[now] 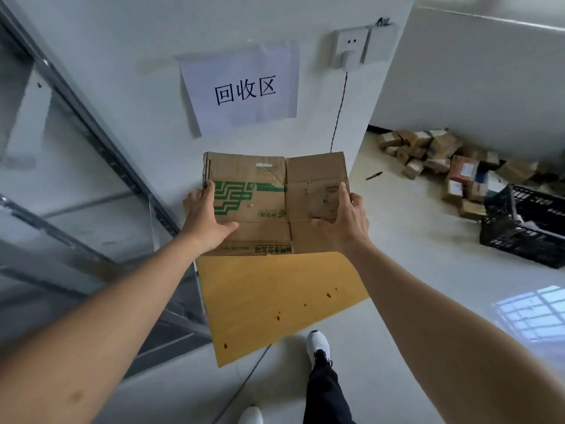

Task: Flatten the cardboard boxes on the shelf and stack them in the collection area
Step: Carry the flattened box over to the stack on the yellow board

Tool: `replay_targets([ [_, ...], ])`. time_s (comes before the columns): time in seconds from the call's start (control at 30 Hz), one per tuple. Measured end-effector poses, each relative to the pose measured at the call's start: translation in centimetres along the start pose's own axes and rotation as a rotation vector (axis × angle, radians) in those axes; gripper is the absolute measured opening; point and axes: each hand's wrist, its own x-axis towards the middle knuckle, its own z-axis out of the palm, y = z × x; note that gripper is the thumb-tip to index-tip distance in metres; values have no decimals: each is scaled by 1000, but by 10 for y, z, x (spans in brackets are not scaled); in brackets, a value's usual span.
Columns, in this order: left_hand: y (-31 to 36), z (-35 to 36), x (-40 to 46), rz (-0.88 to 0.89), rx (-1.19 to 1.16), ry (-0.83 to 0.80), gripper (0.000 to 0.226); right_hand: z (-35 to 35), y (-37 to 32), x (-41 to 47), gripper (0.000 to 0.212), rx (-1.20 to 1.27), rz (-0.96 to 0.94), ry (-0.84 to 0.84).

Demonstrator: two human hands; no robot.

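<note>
Both hands grip a flattened cardboard box (260, 203), left hand (208, 215) on its left edge, right hand (342, 218) on its right edge, above a yellow cardboard sheet (275, 301) on the floor (428, 270) below the wall sign (241, 87).

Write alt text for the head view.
Both hands, left hand and right hand, hold a flattened box by its sides above a yellow sheet on the floor, below a paper sign on the wall. A box pile and black crate sit at right.
</note>
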Motion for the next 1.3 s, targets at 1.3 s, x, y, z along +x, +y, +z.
replay_targets([
  [1.3,-50,172,181,-206,394,-83,50,175,5,259,54,-370,-478,-505],
])
